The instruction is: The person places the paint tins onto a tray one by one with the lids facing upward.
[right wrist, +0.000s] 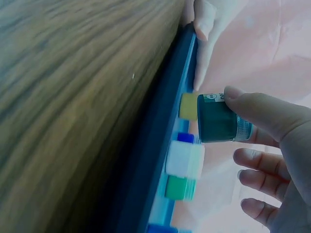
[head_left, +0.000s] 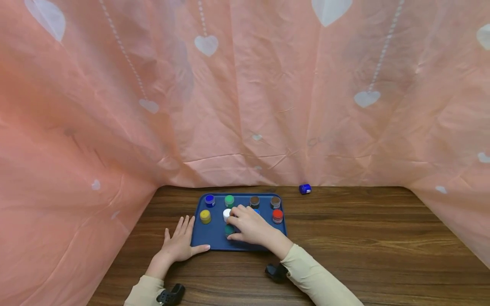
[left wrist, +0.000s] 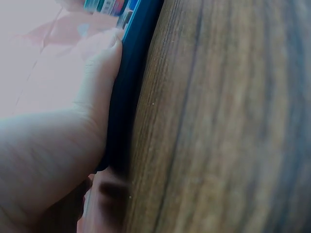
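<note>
My right hand (head_left: 250,225) pinches a dark green paint jar (right wrist: 217,121) between thumb and index finger. The jar is roughly upright, its ribbed clear lid at the top, and it appears raised above the blue tray (head_left: 214,242). The other right fingers are loosely bent beside it. Near this hand stand a white jar (head_left: 226,214) and a bright blue jar (head_left: 256,211), the latter mostly hidden by the hand. My left hand (head_left: 180,243) rests at the tray's left edge, fingers straight and spread, its thumb (left wrist: 102,63) along the near rim.
On the tray also stand jars: yellow (head_left: 205,216), dark blue (head_left: 209,200), green (head_left: 229,200), brown (head_left: 254,202), dark brown (head_left: 275,202) and red (head_left: 277,216). Beyond its far right corner, another blue jar (head_left: 305,188) lies on the wooden table (head_left: 363,238), near a pink curtain (head_left: 275,106).
</note>
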{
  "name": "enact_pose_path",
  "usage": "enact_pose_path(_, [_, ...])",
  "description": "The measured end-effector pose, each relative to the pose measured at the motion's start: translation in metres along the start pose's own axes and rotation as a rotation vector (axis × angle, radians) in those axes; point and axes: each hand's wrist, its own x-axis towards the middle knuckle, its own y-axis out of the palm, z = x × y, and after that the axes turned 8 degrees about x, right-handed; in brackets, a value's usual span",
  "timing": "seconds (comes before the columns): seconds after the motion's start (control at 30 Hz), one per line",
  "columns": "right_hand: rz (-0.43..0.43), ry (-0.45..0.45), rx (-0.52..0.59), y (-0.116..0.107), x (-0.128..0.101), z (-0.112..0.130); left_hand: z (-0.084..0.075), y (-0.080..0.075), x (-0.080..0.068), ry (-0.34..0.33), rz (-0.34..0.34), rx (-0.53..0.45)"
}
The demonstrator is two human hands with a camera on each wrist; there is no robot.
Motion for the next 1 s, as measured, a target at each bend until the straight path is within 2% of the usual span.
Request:
enact_pose_path(0.63, [0.065, 0.003, -0.054, 0.027, 0.033, 0.023, -0.001, -0.001, -0.002, 0.014, 0.022, -0.004])
enact_pose_path(1.0, [0.099, 0.03, -0.047, 0.03, 0.048, 0.03, 0.0, -0.002, -0.003, 0.025, 0.026, -0.014])
